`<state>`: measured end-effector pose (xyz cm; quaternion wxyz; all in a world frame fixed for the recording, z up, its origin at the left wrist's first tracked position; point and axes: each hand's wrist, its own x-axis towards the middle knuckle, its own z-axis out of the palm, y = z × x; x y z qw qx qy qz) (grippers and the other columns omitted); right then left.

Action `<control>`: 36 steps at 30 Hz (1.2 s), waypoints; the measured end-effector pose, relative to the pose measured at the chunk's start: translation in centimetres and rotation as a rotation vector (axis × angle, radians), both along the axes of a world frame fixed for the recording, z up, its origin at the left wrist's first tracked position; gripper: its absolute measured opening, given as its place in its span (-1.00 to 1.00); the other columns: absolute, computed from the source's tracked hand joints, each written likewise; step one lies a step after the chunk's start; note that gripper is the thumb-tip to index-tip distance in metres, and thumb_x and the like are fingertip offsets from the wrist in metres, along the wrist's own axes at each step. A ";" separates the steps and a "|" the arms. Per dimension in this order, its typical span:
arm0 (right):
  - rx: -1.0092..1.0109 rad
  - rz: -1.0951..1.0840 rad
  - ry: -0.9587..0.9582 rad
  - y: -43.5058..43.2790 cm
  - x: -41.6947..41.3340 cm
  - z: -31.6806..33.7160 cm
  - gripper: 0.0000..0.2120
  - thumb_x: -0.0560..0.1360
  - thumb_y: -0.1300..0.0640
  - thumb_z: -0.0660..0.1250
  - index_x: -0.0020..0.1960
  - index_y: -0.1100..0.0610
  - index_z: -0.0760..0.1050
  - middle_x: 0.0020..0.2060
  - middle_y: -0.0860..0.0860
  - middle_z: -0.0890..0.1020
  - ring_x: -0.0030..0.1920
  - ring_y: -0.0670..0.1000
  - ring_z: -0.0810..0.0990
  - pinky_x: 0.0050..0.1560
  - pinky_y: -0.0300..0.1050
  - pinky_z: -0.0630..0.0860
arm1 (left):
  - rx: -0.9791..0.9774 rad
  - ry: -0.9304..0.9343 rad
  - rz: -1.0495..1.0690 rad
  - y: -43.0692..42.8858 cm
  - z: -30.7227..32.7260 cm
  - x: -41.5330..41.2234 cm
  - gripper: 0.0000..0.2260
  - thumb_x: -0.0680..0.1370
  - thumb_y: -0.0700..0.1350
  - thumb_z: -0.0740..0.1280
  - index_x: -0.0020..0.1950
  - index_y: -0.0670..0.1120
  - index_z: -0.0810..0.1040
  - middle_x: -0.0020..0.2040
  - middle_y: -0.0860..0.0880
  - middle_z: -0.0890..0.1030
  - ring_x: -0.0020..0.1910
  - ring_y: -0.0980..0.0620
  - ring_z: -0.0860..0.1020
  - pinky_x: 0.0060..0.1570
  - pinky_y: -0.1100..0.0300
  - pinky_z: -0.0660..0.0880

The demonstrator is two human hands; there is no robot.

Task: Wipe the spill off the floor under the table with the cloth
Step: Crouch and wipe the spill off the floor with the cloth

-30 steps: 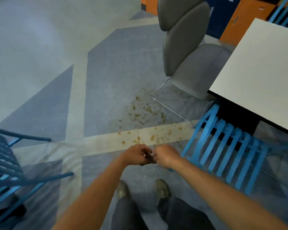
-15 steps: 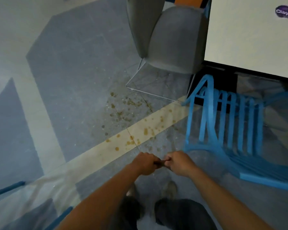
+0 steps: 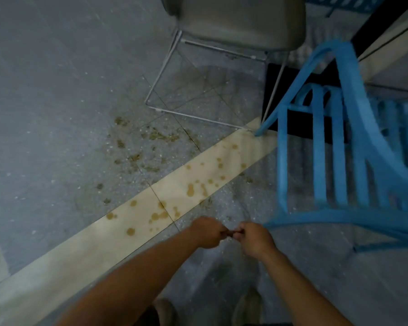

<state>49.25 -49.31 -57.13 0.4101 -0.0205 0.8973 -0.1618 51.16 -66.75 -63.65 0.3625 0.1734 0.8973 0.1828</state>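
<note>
You stand over a grey speckled floor (image 3: 45, 95) crossed by a cream stripe (image 3: 85, 245) that runs from 7 o'clock up to 2 o'clock. The spill (image 3: 156, 161), brown drops and smears, lies at the centre, spread over the grey floor and the stripe, just in front of your hands. At 12 o'clock a grey chair (image 3: 240, 20) stands on a thin wire frame, and at 3 o'clock is a blue slatted chair (image 3: 335, 149), with the table edge (image 3: 386, 43) at 1 o'clock behind it. Your left hand (image 3: 206, 232) and right hand (image 3: 254, 238) are curled into fists at 6 o'clock, knuckles nearly touching, pinching something small and dark between them; you cannot tell whether it is the cloth. Your shoes (image 3: 247, 307) show below. Compared with half a second ago, the spill and chairs look closer and larger, and the tabletop has mostly left view.
</note>
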 end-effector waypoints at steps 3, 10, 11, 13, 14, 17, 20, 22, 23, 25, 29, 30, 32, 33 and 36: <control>0.000 -0.068 0.111 0.7 0.9 -5.8 -0.93 0.58 0.04 0.36 0.03 -0.05 0.61 -0.08 -0.08 0.65 -0.06 -0.06 0.59 -0.12 -0.21 0.39 | -0.055 0.237 -0.175 0.5 -6.2 -0.6 -0.61 0.76 0.04 0.15 0.59 0.08 0.40 0.46 -0.03 0.57 0.40 -0.13 0.52 0.42 -0.07 0.39; 0.129 0.024 -0.076 3.2 5.3 -18.1 -0.56 0.50 -0.04 0.35 0.37 -0.12 0.47 0.33 0.02 0.54 0.29 0.09 0.55 0.30 -0.05 0.48 | -0.294 0.221 -0.649 0.7 -20.0 6.2 -0.34 0.56 0.47 0.20 0.53 0.13 0.52 0.48 -0.05 0.57 0.47 -0.09 0.53 0.57 -0.11 0.27; 0.130 0.023 -0.050 3.5 5.3 -19.1 -0.56 0.49 -0.04 0.36 0.36 -0.12 0.47 0.32 0.02 0.55 0.28 0.09 0.56 0.29 -0.05 0.49 | -0.284 0.292 -0.614 0.7 -22.3 6.4 -0.32 0.53 0.50 0.18 0.45 0.10 0.61 0.40 -0.04 0.64 0.37 -0.07 0.62 0.57 -0.09 0.21; 0.113 -0.016 0.036 4.2 5.1 -20.7 -0.63 0.49 0.00 0.35 0.30 -0.08 0.54 0.26 0.01 0.59 0.24 0.07 0.58 0.25 -0.07 0.51 | -0.209 0.427 -0.521 1.4 -25.6 6.6 -0.31 0.62 0.44 0.10 0.46 -0.02 0.62 0.43 -0.13 0.61 0.42 -0.17 0.58 0.63 -0.11 -0.04; 0.107 -0.036 0.073 4.3 5.1 -21.1 -0.66 0.50 0.02 0.33 0.27 -0.06 0.57 0.24 0.00 0.61 0.23 0.07 0.59 0.24 -0.08 0.51 | -0.199 0.407 -0.468 1.7 -26.2 6.2 -0.32 0.67 0.39 0.06 0.51 -0.07 0.56 0.50 -0.17 0.54 0.49 -0.22 0.50 0.64 -0.12 -0.08; 0.081 -0.082 0.165 4.5 5.2 -22.4 -0.72 0.51 0.05 0.28 0.19 -0.04 0.60 0.16 -0.01 0.63 0.19 0.06 0.60 0.22 -0.05 0.52 | -0.135 0.392 -0.303 3.2 -27.3 5.5 -0.32 0.69 0.37 0.08 0.65 -0.06 0.35 0.63 -0.22 0.33 0.63 -0.29 0.28 0.58 -0.23 0.08; 0.048 -0.109 0.208 4.5 5.5 -23.2 -0.77 0.54 0.01 0.25 0.15 -0.07 0.58 0.12 -0.06 0.62 0.14 0.01 0.58 0.18 -0.07 0.52 | -0.042 0.449 -0.321 4.4 -29.1 5.6 -0.29 0.67 0.40 0.09 0.71 0.02 0.20 0.66 -0.22 0.28 0.64 -0.30 0.23 0.51 -0.28 0.16; 0.020 -0.099 0.230 4.8 5.6 -23.3 -0.76 0.56 -0.02 0.24 0.19 -0.11 0.55 0.14 -0.08 0.60 0.16 -0.02 0.57 0.19 -0.09 0.51 | 0.030 0.500 -0.324 4.5 -29.6 4.6 -0.35 0.70 0.36 0.04 0.73 0.11 0.09 0.71 -0.15 0.17 0.68 -0.26 0.14 0.55 -0.28 0.08; 0.003 -0.109 0.247 4.9 5.7 -23.2 -0.74 0.57 -0.02 0.24 0.23 -0.13 0.54 0.17 -0.08 0.59 0.18 -0.02 0.56 0.20 -0.10 0.50 | 0.045 0.506 -0.298 4.3 -29.6 3.6 -0.40 0.73 0.32 -0.01 0.73 0.14 0.04 0.73 -0.12 0.09 0.70 -0.23 0.05 0.58 -0.29 0.02; -0.018 -0.143 0.282 5.1 5.5 -22.9 -0.71 0.60 0.01 0.25 0.31 -0.10 0.51 0.22 -0.06 0.57 0.22 -0.02 0.55 0.22 -0.13 0.49 | 0.007 0.532 -0.202 4.0 -29.6 0.4 -0.44 0.76 0.27 -0.10 0.74 0.10 0.01 0.74 -0.12 -0.06 0.72 -0.21 -0.12 0.64 -0.30 -0.06; -0.046 -0.144 0.389 5.0 4.0 -22.2 -0.73 0.59 0.05 0.28 0.27 -0.03 0.56 0.18 -0.04 0.61 0.19 -0.01 0.57 0.19 -0.13 0.48 | -0.076 0.514 0.012 6.8 -28.5 -4.1 -0.40 0.77 0.19 -0.20 0.74 -0.10 -0.08 0.69 -0.28 -0.22 0.68 -0.29 -0.26 0.66 -0.24 -0.20; -0.050 -0.147 0.412 4.8 3.5 -22.2 -0.76 0.58 0.05 0.29 0.23 -0.03 0.57 0.16 -0.05 0.62 0.17 0.00 0.57 0.18 -0.12 0.49 | -0.063 0.503 0.040 7.8 -28.5 -3.7 -0.39 0.77 0.19 -0.19 0.73 -0.12 -0.08 0.69 -0.28 -0.22 0.68 -0.30 -0.27 0.65 -0.26 -0.20; -0.060 -0.168 0.437 4.4 2.8 -22.5 -0.80 0.59 0.04 0.29 0.19 -0.06 0.57 0.14 -0.09 0.62 0.15 -0.02 0.57 0.17 -0.12 0.50 | 0.003 0.498 -0.019 8.5 -29.1 -0.7 -0.39 0.76 0.20 -0.12 0.73 -0.10 -0.04 0.72 -0.22 -0.17 0.70 -0.25 -0.27 0.65 -0.29 -0.13; -0.066 -0.181 0.436 4.3 2.6 -22.7 -0.81 0.60 0.03 0.28 0.19 -0.08 0.57 0.14 -0.11 0.61 0.15 -0.04 0.57 0.17 -0.13 0.51 | 0.048 0.518 -0.099 8.0 -29.9 1.6 -0.40 0.76 0.20 -0.07 0.73 -0.07 0.01 0.73 -0.18 -0.12 0.71 -0.21 -0.23 0.65 -0.28 -0.07; -0.071 -0.180 0.418 4.4 2.6 -23.2 -0.76 0.60 0.04 0.29 0.24 -0.05 0.56 0.18 -0.09 0.60 0.22 -0.03 0.55 0.24 -0.13 0.48 | 0.089 0.599 -0.324 2.9 -32.3 7.6 -0.41 0.73 0.18 0.12 0.71 -0.06 0.21 0.71 -0.18 0.18 0.71 -0.20 0.04 0.56 -0.18 0.23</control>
